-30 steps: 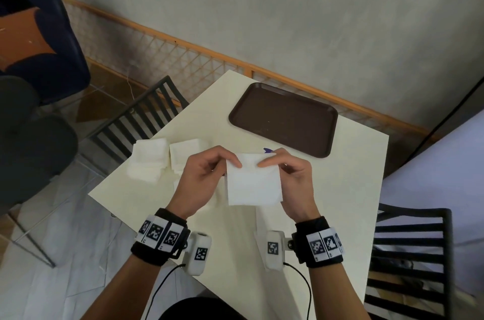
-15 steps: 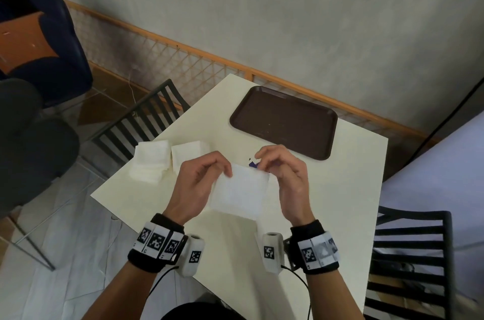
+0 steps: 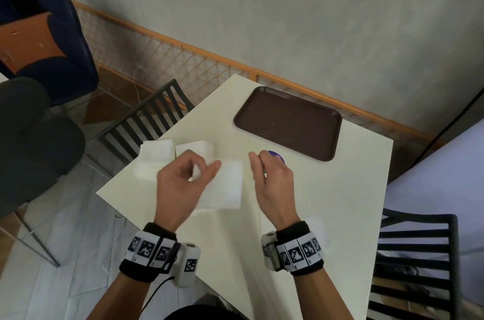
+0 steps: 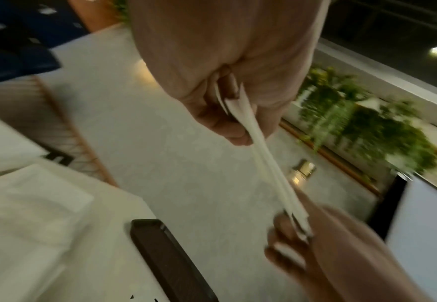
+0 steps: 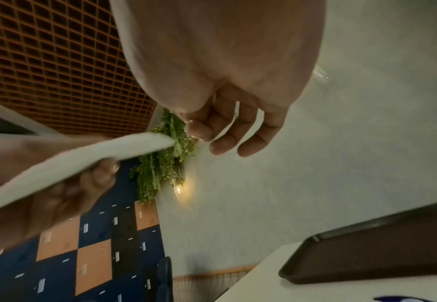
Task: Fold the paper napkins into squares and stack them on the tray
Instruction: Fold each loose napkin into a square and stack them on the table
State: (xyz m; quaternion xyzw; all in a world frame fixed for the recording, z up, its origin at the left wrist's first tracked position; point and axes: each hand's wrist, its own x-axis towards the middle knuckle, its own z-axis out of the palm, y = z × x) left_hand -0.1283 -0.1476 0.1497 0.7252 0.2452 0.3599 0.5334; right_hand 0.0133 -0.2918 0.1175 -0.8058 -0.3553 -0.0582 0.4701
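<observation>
A white paper napkin [image 3: 225,188], folded to a square, hangs just above the cream table [image 3: 340,188]. My left hand [image 3: 207,167] pinches its left upper corner between thumb and fingers; the left wrist view shows the napkin [image 4: 269,163] edge-on, in several layers. My right hand [image 3: 264,170] hovers just right of the napkin with loosely curled fingers and holds nothing; in the right wrist view the napkin [image 5: 95,159] ends just short of its thumb. The brown tray [image 3: 288,120] lies bare at the table's far side.
Two stacks of white napkins [image 3: 154,160] [image 3: 196,149] sit at the table's left edge. A purple object [image 3: 276,156] lies behind my right hand. A flat napkin [image 3: 314,225] lies by my right wrist. Black slatted chairs [image 3: 146,120] [image 3: 416,254] flank the table.
Both hands held the napkin's top corners before. The right hand has let go and drawn slightly right. The left hand keeps the napkin and has shifted it left.
</observation>
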